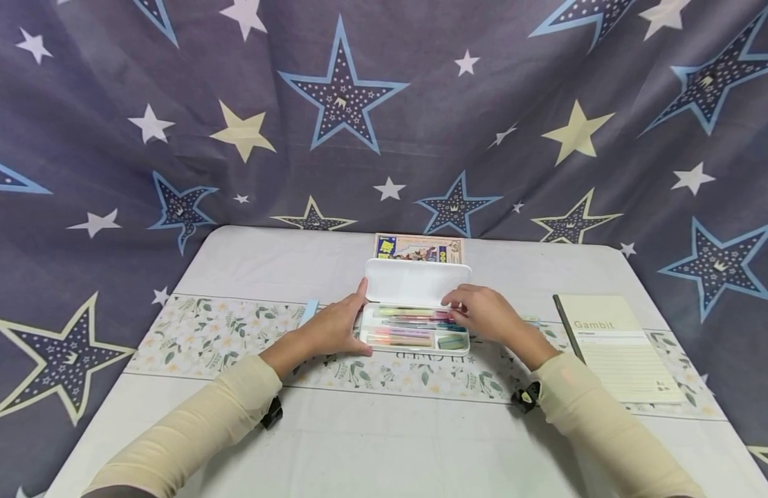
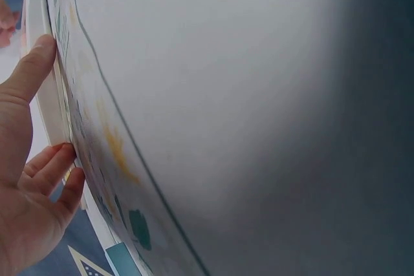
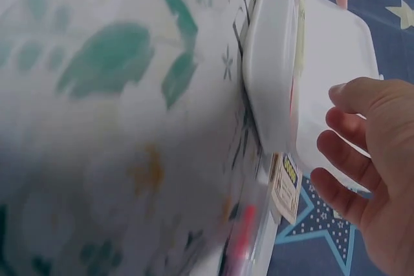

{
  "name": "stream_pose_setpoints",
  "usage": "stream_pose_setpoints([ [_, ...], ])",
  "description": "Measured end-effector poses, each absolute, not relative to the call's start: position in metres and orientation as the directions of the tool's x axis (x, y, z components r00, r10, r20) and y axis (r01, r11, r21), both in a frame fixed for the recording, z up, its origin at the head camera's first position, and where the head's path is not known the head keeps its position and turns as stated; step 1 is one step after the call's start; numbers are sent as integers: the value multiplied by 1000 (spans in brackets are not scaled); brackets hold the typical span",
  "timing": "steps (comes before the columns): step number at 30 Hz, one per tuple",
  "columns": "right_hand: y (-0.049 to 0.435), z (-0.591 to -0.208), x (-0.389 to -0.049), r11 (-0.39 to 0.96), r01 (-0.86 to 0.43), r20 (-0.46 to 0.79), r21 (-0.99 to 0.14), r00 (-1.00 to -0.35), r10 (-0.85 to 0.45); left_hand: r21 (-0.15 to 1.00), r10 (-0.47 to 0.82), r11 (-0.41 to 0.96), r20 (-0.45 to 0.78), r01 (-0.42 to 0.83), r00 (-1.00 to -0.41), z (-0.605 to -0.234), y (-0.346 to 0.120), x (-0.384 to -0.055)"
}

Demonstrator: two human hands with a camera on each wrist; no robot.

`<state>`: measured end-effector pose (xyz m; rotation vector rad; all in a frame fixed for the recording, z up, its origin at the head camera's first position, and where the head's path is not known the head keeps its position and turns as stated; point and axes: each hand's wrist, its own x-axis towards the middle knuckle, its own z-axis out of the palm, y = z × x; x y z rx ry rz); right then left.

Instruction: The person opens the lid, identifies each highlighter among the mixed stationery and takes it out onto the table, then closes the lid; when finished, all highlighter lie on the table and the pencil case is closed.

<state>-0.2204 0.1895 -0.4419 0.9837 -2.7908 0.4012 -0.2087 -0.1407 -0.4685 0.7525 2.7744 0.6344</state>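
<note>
Reaching forward over the desk [image 1: 371,436], both your arms angle inward to the white pencil case [image 1: 415,350], which lies lid-up on the flowered strip [image 1: 222,335] between them. Your left hand [image 1: 326,326] spreads along the case's left end, thumb by the near corner and forefinger toward the raised lid [image 1: 418,280]; that grip is wide, touching the case without closing round it. Your right hand [image 1: 486,317] hangs over the right rear of the case, fingers loosely bent; its grip looks slack, with nothing visible in it. Only the head view gives you the pens [image 1: 409,324] inside and the notebook [image 1: 620,353] on the right. Your right wrist view adds the gap between thumb and fingertips, plus a blurred pink object [image 3: 242,234] near the case.
</note>
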Motion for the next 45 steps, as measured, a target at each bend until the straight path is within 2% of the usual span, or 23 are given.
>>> stream_pose_setpoints([
  [10,170,-447,-223,736,-648,199,-196,-761,-618,456,515,781,-86,426,-853,-468,-141,-210],
  [20,154,-454,-226,717,-683,199,-143,-729,-655,449,515,783,-83,430,-853,-470,-141,-210],
  [45,155,-452,-226,715,-683,149,-149,-730,-667,454,511,786,-95,419,-854,-469,-141,-210],
])
